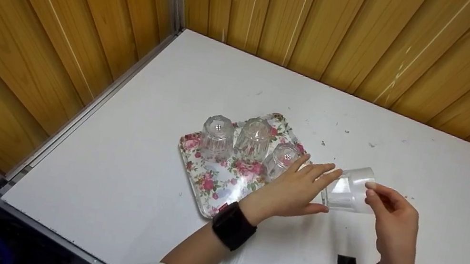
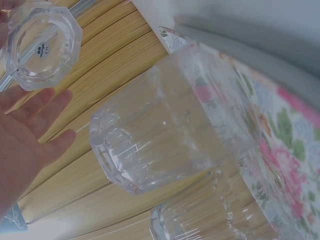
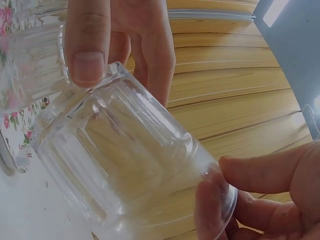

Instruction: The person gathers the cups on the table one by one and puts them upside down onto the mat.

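Observation:
In my right hand (image 1: 395,223) I hold a clear glass tumbler (image 1: 348,188) by its rim, pinched between thumb and fingers. It is tilted on its side above the table, its faceted base toward the left. My left hand (image 1: 295,188) is at that base with fingers extended and spread; the right wrist view shows its thumb (image 3: 89,60) over the base edge. Whether it bears any weight is unclear. Beside my left hand, three similar glasses stand upside down on a floral tray (image 1: 190,182): a left glass (image 1: 217,138), a middle glass (image 1: 254,140) and a partly covered right glass (image 1: 278,159).
The tray lies on a white table (image 1: 111,178) with small dark marks on its surface. Wood-patterned wall panels (image 1: 330,28) border the table at the back and left. Black straps (image 1: 234,226) circle both wrists.

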Motion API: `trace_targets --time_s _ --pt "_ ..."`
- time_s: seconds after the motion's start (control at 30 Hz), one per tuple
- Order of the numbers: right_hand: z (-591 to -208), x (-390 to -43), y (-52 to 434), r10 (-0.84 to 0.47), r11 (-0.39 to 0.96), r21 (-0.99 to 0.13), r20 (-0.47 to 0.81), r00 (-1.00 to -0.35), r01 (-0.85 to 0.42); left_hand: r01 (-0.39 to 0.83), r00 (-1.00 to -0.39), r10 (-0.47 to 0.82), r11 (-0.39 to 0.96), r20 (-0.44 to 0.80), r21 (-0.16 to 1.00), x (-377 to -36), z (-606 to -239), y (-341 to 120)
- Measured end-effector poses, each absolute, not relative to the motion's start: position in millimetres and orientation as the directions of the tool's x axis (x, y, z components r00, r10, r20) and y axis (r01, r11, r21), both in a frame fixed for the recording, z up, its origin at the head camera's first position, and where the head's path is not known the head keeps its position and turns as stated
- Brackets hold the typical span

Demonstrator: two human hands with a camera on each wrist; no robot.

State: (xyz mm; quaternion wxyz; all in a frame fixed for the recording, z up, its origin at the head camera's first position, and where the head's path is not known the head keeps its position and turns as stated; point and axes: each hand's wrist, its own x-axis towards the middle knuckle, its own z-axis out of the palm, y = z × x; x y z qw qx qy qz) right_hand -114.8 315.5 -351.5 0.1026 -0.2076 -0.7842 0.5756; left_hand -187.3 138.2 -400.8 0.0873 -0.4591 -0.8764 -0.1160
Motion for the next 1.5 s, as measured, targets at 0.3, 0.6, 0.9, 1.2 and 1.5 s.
trace_targets --time_s 0.3,0.6,0.9,1.2,1.5 --pt "-352.4 -113.1 316.4 0.398 0.174 -0.975 -0.058 -0.915 0.138 0.826 -0.562 0.787 0.549 0.254 0.125 -187.4 -400.4 138.2" --pt "-352.5 -111.3 316.1 0.389 0.104 -0.99 -0.049 -0.92 0.097 0.836 -0.544 0.787 0.538 0.29 0.108 -187.7 -401.6 137.2" --pt "-352.3 -111.6 315.2 0.386 0.097 -0.99 -0.055 -0.921 0.1 0.834 -0.547 0.785 0.541 0.29 0.11 -187.7 -401.0 137.4" --pt "-351.8 -111.9 314.8 0.384 0.073 -0.993 -0.055 -0.922 0.09 0.833 -0.551 0.787 0.541 0.277 0.117 -188.2 -400.5 137.8" --pt "-350.6 -111.4 312.9 0.368 0.013 -1.0 -0.015 -0.93 0.022 0.829 -0.557 0.786 0.546 0.267 0.122 -188.3 -400.2 137.6"
